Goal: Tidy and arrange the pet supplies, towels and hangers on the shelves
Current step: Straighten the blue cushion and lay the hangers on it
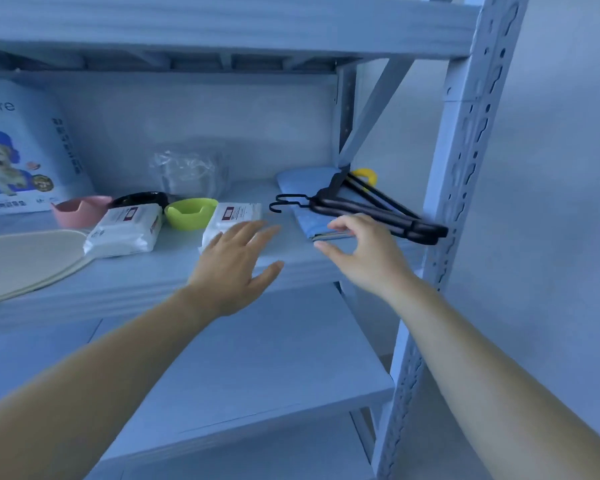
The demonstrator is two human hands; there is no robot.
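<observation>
Right now both of our hands are stretched out over the middle board of the pale blue-grey metal shelf (174,268), and neither holds anything. Our left hand (236,268) is flat, with its fingers straight and spread. It sits above the front edge of the board and covers the near corner of a white wipe packet with a dark red label (236,216); we cannot tell whether it touches the packet. Our right hand (364,258) is relaxed, fingers loosely curved, its fingertips just beside the front end of the folded light blue towel (302,188). Contact there is unclear too.

The towel lies at the right end of the board, near the perforated upright post (465,168). On top of it rests a bunch of black plastic hangers (371,209), their hooks pointing left and their far ends jutting past the towel toward the post. A small yellow ring (365,174) shows behind them.

To the left of the labelled packet stands a lime green bowl (190,213), then a second white wipe packet (123,232), with a black bowl (139,199) behind it and a pink bowl (80,211) beside it. A crumpled clear plastic bag (187,171) sits near the back. At far left we see a large white and blue pack printed with a dog (21,150) standing upright, and a flat beige mat (25,261) overhanging the front edge.
</observation>
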